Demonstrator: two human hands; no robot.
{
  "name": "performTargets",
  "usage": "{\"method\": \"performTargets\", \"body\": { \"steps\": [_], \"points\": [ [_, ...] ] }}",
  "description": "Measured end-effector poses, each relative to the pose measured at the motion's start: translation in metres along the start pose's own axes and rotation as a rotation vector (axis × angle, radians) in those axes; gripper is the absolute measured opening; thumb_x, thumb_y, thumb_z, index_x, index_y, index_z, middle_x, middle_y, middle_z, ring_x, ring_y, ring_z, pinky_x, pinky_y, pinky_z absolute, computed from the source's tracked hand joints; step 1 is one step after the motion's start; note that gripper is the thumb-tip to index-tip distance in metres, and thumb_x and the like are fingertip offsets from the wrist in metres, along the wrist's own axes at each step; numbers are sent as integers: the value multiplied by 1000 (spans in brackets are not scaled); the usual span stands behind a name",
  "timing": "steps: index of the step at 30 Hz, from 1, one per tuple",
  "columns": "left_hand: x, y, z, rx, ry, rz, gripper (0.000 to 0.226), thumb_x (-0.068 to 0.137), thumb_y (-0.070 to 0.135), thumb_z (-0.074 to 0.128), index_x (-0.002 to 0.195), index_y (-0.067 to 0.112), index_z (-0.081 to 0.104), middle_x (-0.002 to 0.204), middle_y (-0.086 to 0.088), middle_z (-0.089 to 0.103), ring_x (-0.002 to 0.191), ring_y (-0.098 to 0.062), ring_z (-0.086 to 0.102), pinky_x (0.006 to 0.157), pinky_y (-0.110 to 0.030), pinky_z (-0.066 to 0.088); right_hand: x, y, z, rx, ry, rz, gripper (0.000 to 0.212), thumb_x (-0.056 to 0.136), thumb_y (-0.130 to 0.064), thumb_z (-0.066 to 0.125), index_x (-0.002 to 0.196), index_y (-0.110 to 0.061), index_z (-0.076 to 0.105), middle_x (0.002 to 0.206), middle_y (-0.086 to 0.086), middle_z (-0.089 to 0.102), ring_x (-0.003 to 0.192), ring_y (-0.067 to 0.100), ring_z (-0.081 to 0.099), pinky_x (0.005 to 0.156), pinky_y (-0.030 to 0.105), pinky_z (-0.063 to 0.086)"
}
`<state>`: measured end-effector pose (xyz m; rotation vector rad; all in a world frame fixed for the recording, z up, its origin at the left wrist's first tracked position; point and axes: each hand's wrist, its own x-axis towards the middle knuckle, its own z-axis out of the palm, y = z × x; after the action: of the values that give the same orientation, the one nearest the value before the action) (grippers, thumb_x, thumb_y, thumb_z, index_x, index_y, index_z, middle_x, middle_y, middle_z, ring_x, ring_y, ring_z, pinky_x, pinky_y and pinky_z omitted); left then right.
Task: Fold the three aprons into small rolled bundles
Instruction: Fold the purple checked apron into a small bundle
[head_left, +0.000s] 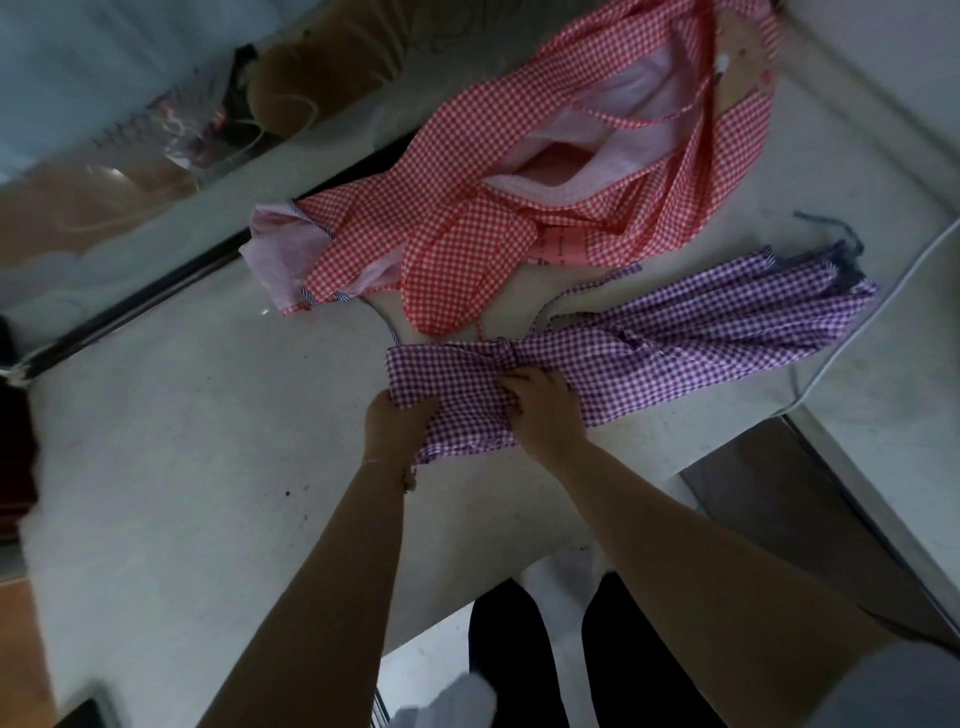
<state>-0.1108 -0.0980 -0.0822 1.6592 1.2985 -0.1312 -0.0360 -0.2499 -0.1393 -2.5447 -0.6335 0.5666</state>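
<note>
Head view shows a purple gingham apron (675, 338) lying bunched lengthwise on a pale table (182, 441), stretching from the middle of the picture toward three o'clock, where its far end fans out in pleats beside dark ties. Both hands work at its near end, just below centre. The left hand (392, 428) has its fingers curled round the cloth's lower left corner, clamped on the fabric. The right hand (540, 410) sits just beside it at about four o'clock from the picture's centre, fingers bent and pinching a gathered fold of the same apron. The two hands are close together, with a strip of purple check between them. Toward twelve o'clock from the hands, a red gingham apron (519, 171) lies crumpled and loosely heaped, its pale pink underside showing in an open hollow, its narrow straps trailing down until they reach the purple one's upper edge. A white cable (883, 296) runs along the table at three o'clock. At ten o'clock, beyond the table's edge, a clear plastic bag (171, 130) holds things too blurred to name. Dark trousers (639, 665) show at six o'clock.
</note>
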Motion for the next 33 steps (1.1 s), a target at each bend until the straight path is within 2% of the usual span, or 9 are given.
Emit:
{"method": "performTargets", "body": {
  "steps": [5, 8, 11, 14, 16, 19, 24, 29, 33],
  "points": [
    [-26, 36, -10, 260, 86, 329, 37, 86, 14, 61, 119, -1, 53, 107, -13, 60, 95, -29, 57, 75, -30, 40, 16, -21, -13, 680, -279, 139, 47, 88, -4, 50, 134, -12, 50, 134, 10, 54, 124, 27, 48, 107, 42, 37],
    [-42, 55, 10, 256, -54, 457, 46, 77, 21, 63, 118, 3, 54, 100, -13, 62, 84, -27, 62, 69, -33, 51, 16, -16, -37, 1106, -372, 304, 32, 98, -19, 47, 127, -9, 53, 108, 7, 65, 91, 21, 62, 76, 31, 52],
    [-61, 60, 47, 342, -200, 518, 81, 67, 52, 53, 137, 13, 42, 127, -12, 51, 111, -25, 52, 97, -38, 46, 19, 6, -55, 1444, -481, 555, 40, 102, -39, 31, 111, -9, 57, 85, 6, 69, 73, 17, 66, 60, 25, 50],
    [-77, 53, 74, 537, -207, 539, 94, 68, 69, 33, 147, 18, 28, 148, -12, 26, 135, -31, 26, 109, -45, 28, 17, 26, -70, 1666, -649, 583, 42, 101, -34, 29, 113, -6, 57, 91, 19, 72, 84, 24, 71, 72, 31, 57],
    [-78, 44, 84, 539, -149, 574, 98, 67, 75, 21, 147, 20, 27, 147, -10, 26, 133, -30, 26, 108, -46, 28, 22, 25, -87, 1504, -612, 597, 37, 102, -29, 29, 112, -2, 52, 97, 14, 69, 89, 24, 66, 82, 37, 53],
    [-73, 36, 96, 541, -59, 629, 96, 71, 74, 17, 145, 16, 33, 143, -10, 33, 129, -29, 32, 105, -46, 31, 29, 23, -116, 1058, -297, 718, 27, 102, -17, 33, 94, -1, 53, 84, 11, 59, 71, 21, 57, 72, 39, 51],
    [-69, 27, 125, 598, -25, 765, 64, 93, 50, 26, 129, 7, 55, 129, -19, 53, 107, -39, 53, 87, -51, 48, 23, 76, -127, 256, -60, 422, 53, 98, -50, 31, 94, -7, 62, 95, 11, 64, 95, 30, 62, 89, 41, 47],
    [-50, 21, 130, 740, 15, 894, 58, 93, 50, 32, 135, 15, 50, 141, -11, 47, 122, -37, 46, 99, -50, 40, 0, 121, -113, -135, -125, 4, 61, 75, -61, 56, 115, -14, 58, 122, 9, 54, 117, 30, 46, 99, 41, 38],
    [-38, 25, 130, 721, -36, 921, 63, 95, 53, 18, 143, 17, 41, 150, -9, 37, 140, -32, 30, 113, -52, 23, -6, 128, -109, -254, -161, -27, 50, 86, -47, 57, 122, -12, 54, 132, 9, 46, 123, 27, 39, 104, 39, 34]
  ]
}}
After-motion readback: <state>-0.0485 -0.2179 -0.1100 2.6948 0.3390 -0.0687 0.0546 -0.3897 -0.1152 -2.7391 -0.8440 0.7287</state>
